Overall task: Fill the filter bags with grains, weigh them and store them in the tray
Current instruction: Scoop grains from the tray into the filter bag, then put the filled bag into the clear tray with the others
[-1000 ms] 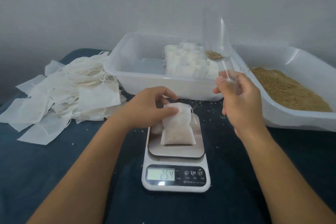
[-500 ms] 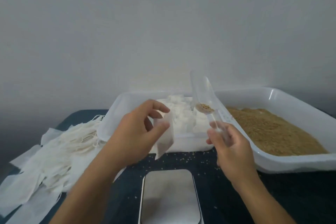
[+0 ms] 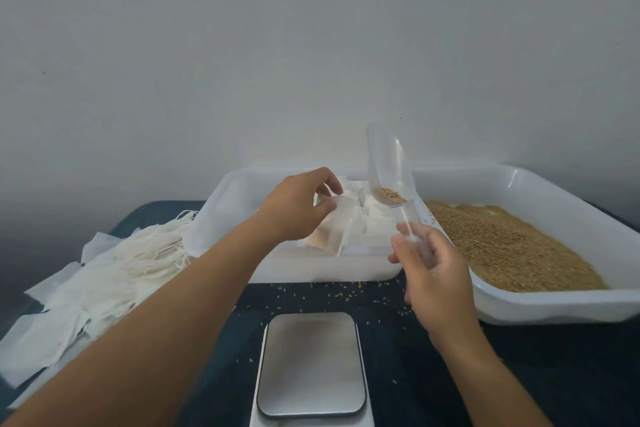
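My left hand [image 3: 298, 206] pinches a filled white filter bag [image 3: 334, 229] by its top and holds it over the front wall of the white storage tray [image 3: 221, 204], where several filled bags [image 3: 370, 218] lie. My right hand [image 3: 433, 270] grips the handle of a clear plastic scoop [image 3: 389, 166] that stands upright with a few grains in its bottom. The steel plate of the scale [image 3: 310, 362] sits bare below my hands.
A second white tray [image 3: 554, 305] at the right holds brown grains [image 3: 502, 243]. A heap of flat filter bags [image 3: 97, 274] lies at the left on the dark cloth. Spilled grains are scattered in front of the trays.
My left hand lifted the filled bag off the scale and carried it forward over the storage tray. The scoop stayed upright in my right hand. The view tilted upward.
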`<act>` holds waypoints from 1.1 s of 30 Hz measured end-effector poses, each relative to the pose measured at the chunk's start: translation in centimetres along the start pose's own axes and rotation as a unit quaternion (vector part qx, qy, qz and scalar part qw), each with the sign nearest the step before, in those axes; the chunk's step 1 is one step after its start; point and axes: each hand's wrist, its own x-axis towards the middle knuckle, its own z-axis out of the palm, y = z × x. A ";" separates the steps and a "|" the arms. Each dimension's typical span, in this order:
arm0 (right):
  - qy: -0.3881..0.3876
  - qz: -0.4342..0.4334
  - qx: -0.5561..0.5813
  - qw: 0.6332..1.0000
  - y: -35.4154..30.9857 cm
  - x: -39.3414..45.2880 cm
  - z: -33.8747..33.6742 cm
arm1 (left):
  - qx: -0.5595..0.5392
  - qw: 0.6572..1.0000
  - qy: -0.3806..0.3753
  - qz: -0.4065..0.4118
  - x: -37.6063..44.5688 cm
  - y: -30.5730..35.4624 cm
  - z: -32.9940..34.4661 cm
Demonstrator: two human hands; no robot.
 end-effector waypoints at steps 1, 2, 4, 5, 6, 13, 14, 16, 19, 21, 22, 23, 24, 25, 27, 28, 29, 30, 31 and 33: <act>0.000 -0.001 -0.001 1.000 0.0 0.0 0.0 | -0.014 1.000 0.010 -0.005 0.1 -0.1 0.0; 0.000 0.000 -0.001 1.000 0.0 0.1 -0.1 | -0.030 0.999 0.021 -0.011 0.2 -0.2 -0.1; -0.001 0.001 -0.001 1.000 0.0 0.1 -0.1 | -0.052 0.998 0.039 -0.018 0.3 -0.2 -0.2; -0.002 0.001 -0.002 1.000 0.0 0.1 -0.1 | -0.056 0.997 0.044 -0.018 0.3 -0.3 -0.3; -0.003 -0.001 -0.003 1.000 0.0 0.1 0.0 | -0.057 0.997 0.046 -0.017 0.3 -0.2 -0.3; -0.005 0.007 -0.001 1.000 -0.2 0.0 0.2 | -0.062 0.994 0.080 -0.032 0.3 -0.1 0.9; -0.005 0.007 -0.002 1.000 -0.2 -0.1 0.1 | -0.061 0.994 0.088 -0.033 0.4 0.0 0.9; -0.008 0.006 -0.006 1.000 -0.1 -0.1 0.2 | -0.060 0.992 0.103 -0.031 0.5 0.0 0.9; -0.010 0.006 -0.003 1.000 -0.2 -0.1 0.2 | -0.067 0.991 0.110 -0.021 0.7 0.2 0.8; -0.007 0.003 -0.004 1.000 -0.3 -0.1 0.2 | -0.068 0.990 0.119 -0.027 0.7 0.2 0.9; -0.006 0.000 -0.004 1.000 -0.3 -0.1 0.2 | -0.071 0.990 0.120 -0.035 0.6 0.1 0.9; -0.005 -0.001 -0.005 1.000 -0.4 0.0 0.1 | -0.075 0.990 0.115 -0.039 0.5 0.0 1.0; -0.005 -0.002 -0.005 1.000 -0.4 -0.1 0.1 | -0.078 0.991 0.104 -0.039 0.4 -0.1 1.2; -0.005 -0.002 -0.004 1.000 -0.5 -0.1 0.1 | -0.078 0.992 0.088 -0.035 0.2 -0.2 1.4; -0.006 -0.004 -0.001 1.000 -0.6 -0.2 0.1 | -0.072 0.995 0.057 -0.030 -0.2 -0.4 1.8; -0.007 -0.006 0.000 1.000 -0.6 -0.2 0.1 | -0.069 0.996 0.044 -0.031 -0.4 -0.5 1.9; -0.009 -0.007 0.001 1.000 -0.6 -0.2 0.1 | -0.064 0.997 0.033 -0.033 -0.5 -0.5 2.1; -0.009 -0.009 0.000 1.000 -0.6 -0.2 0.0 | -0.055 0.998 0.023 -0.035 -0.6 -0.6 2.1; -0.009 -0.011 -0.002 1.000 -0.6 -0.2 0.0 | -0.045 0.998 0.011 -0.037 -0.7 -0.7 2.3; -0.008 -0.012 -0.006 1.000 -0.6 -0.1 0.1 | -0.029 0.998 -0.027 -0.050 -0.6 -1.1 2.6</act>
